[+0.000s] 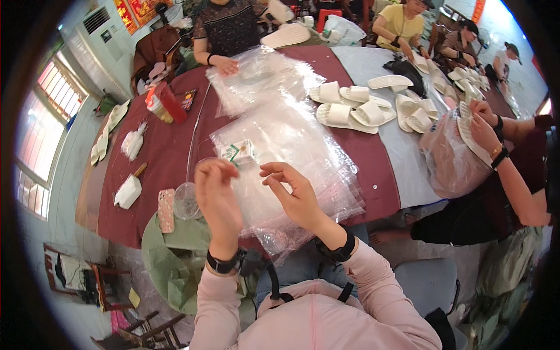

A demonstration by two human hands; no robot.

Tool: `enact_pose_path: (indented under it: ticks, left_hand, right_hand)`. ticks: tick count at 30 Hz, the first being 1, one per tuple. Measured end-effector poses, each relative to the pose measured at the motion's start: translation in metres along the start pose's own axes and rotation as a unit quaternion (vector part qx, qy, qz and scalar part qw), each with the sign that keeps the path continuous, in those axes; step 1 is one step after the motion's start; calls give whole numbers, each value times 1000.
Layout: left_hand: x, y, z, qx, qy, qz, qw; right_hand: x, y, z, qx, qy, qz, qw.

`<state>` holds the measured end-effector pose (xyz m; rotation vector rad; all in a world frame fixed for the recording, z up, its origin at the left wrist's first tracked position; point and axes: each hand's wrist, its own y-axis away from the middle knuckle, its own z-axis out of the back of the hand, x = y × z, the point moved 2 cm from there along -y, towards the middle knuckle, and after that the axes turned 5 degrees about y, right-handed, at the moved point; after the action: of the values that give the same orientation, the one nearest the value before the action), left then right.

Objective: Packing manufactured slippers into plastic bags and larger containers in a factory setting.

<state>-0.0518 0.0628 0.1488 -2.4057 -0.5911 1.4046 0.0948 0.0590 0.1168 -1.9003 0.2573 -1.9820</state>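
Note:
My left hand (217,201) is raised over the near left edge of a stack of clear plastic bags (291,134). Its fingers are loosely curved and a little blurred, with nothing visible in them. Over the same stack, my right hand (294,198) faces it with bent fingers and the thumb apart, also holding nothing I can see. Just beyond the hands, a small white and green box (240,153) lies on the bags. A clear round container (186,201) stands beside my left hand, next to a phone in a pink patterned case (166,211).
White slippers (356,108) lie in piles on the right of the dark red table (373,169). A person at the right handles a slipper (469,131) near a full plastic bag (449,154). Across the table, a person's hand (224,65) rests on bags. A red container (169,102) stands left.

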Motion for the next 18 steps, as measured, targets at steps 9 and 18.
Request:
enact_pose_path:
  ticks: [9,18]
  left_hand:
    - [81,101,-23,199,238,480,820]
    - [91,108,-25,370,144,400,826]
  right_hand:
    - [6,-14,0,-94,17,32,995]
    - [28,-19,24,-34,-485,-120,866]
